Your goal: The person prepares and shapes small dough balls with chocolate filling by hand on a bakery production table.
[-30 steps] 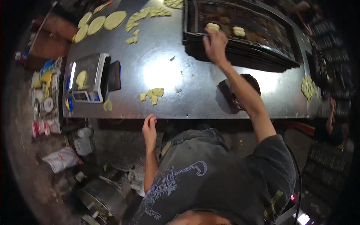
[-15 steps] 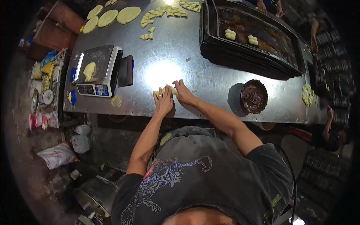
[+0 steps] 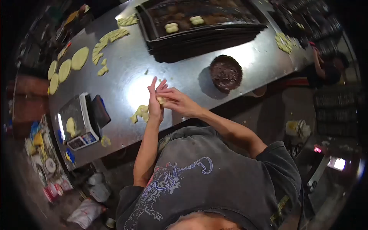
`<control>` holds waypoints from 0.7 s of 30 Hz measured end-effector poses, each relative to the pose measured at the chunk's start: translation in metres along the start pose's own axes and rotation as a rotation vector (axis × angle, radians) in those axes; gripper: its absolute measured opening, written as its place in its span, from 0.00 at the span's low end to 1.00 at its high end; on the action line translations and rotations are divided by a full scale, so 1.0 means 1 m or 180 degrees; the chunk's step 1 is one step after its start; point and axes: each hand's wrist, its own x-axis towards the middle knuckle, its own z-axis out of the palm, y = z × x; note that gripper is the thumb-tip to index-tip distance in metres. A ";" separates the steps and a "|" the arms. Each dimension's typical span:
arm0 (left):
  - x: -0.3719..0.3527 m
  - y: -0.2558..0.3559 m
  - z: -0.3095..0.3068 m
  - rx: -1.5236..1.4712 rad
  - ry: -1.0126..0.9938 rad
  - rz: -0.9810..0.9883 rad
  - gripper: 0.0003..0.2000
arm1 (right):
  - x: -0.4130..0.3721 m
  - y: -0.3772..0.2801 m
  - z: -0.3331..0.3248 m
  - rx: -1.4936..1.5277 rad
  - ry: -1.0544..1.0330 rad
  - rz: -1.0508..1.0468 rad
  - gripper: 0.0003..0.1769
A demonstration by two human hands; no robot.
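Between my two hands, above the metal table's near edge, is a small pale dough piece (image 3: 161,100), mostly covered by the fingers. My left hand (image 3: 154,102) is upright with its fingers stretched, its palm against the dough. From the right, my right hand (image 3: 180,101) presses the dough, its fingers reaching over toward the left palm. Torn dough pieces (image 3: 141,113) lie on the table just left of my left hand. A round bowl of dark filling (image 3: 226,73) stands to the right of both hands.
Stacked black trays (image 3: 203,42) hold two dough clusters at the back. A scale (image 3: 76,122) with dough on it stands left. Flat dough rounds (image 3: 79,58) and cut dough strips (image 3: 109,37) lie back left. Another person (image 3: 324,69) is at the far right.
The view has turned and shifted. My hands have come together off the table around a small dough piece; the dough they were pressing on the tabletop now shows as separate pieces beside them.
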 end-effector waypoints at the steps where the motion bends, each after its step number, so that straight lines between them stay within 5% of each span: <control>1: -0.003 0.013 0.031 -0.0432 0.0067 0.0041 0.33 | 0.001 -0.003 -0.001 -0.0217 0.0317 -0.0469 0.17; 4: 0.007 0.021 0.079 -0.1371 0.0219 0.0175 0.33 | 0.000 -0.011 -0.030 -0.0736 0.0954 -0.0958 0.16; 5: 0.004 0.025 0.105 -0.0708 0.0361 0.0622 0.34 | -0.001 -0.016 -0.046 -0.0891 0.1097 -0.0974 0.16; 6: -0.001 0.023 0.126 -0.0048 0.0508 0.1072 0.34 | -0.005 -0.027 -0.061 -0.0141 0.0949 -0.0627 0.17; 8: 0.003 0.015 0.138 0.2450 -0.0060 0.3221 0.35 | -0.018 -0.048 -0.093 0.1443 0.0628 0.0024 0.20; 9: 0.003 0.018 0.145 0.2993 -0.0249 0.3755 0.35 | -0.028 -0.053 -0.097 0.2096 0.0453 0.0135 0.23; 13: 0.023 -0.012 0.172 0.2513 -0.0753 0.4314 0.30 | -0.062 -0.049 -0.122 0.3969 0.0314 0.0465 0.31; 16: 0.037 -0.054 0.180 0.2994 -0.1102 0.3739 0.32 | -0.074 -0.028 -0.153 0.4229 0.0546 0.0664 0.30; 18: 0.040 -0.094 0.189 0.3060 -0.0951 0.3217 0.37 | -0.075 0.009 -0.189 0.3003 0.0696 0.0873 0.30; 20: 0.036 -0.136 0.182 0.3222 -0.0703 0.2072 0.49 | -0.068 0.043 -0.234 0.1824 0.0789 0.1041 0.25; 21: 0.037 -0.164 0.173 0.2281 -0.0461 0.0752 0.50 | -0.064 0.068 -0.252 0.0589 0.1112 0.0801 0.23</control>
